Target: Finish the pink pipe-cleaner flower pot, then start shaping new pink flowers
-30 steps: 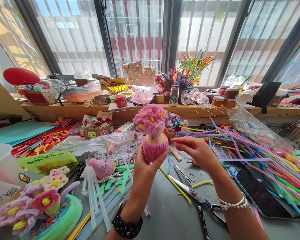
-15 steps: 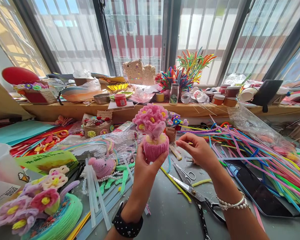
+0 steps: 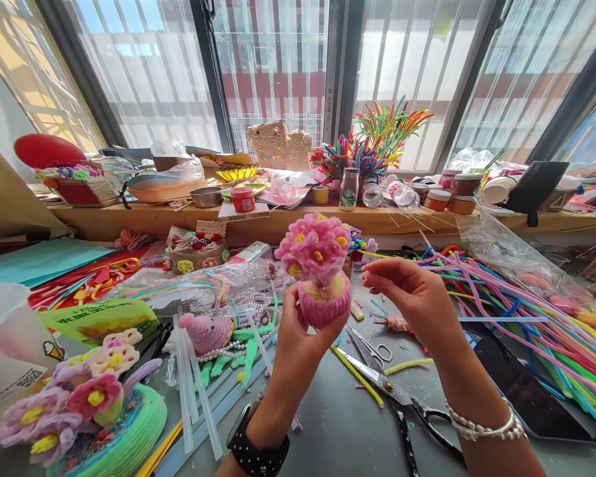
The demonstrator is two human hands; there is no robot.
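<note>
My left hand (image 3: 305, 344) grips a small pink pipe-cleaner flower pot (image 3: 325, 306) round its ribbed sides, holding it upright above the table. Out of its yellow top rises a bunch of fuzzy pink flowers (image 3: 312, 248) with yellow centres. To the right of the pot and apart from it, my right hand (image 3: 412, 295) is raised with thumb and fingertips pinched together; anything between them is too small to make out. Below the hands lie black-handled scissors (image 3: 397, 391), silver scissors (image 3: 377, 350) and a yellow pipe cleaner (image 3: 360, 377).
Loose coloured pipe cleaners (image 3: 526, 311) and a dark tablet-like slab (image 3: 521, 397) cover the right side. At left are clear glue sticks (image 3: 198, 391), a pink knitted cone (image 3: 208, 331) and a green-based flower piece (image 3: 124, 424). Jars and a glass bottle (image 3: 349, 189) line the window ledge.
My left hand and the flower pot have shifted slightly right and down in view. The right hand has moved a little right, and its fingertips remain pinched. The whole view has shifted slightly too.
</note>
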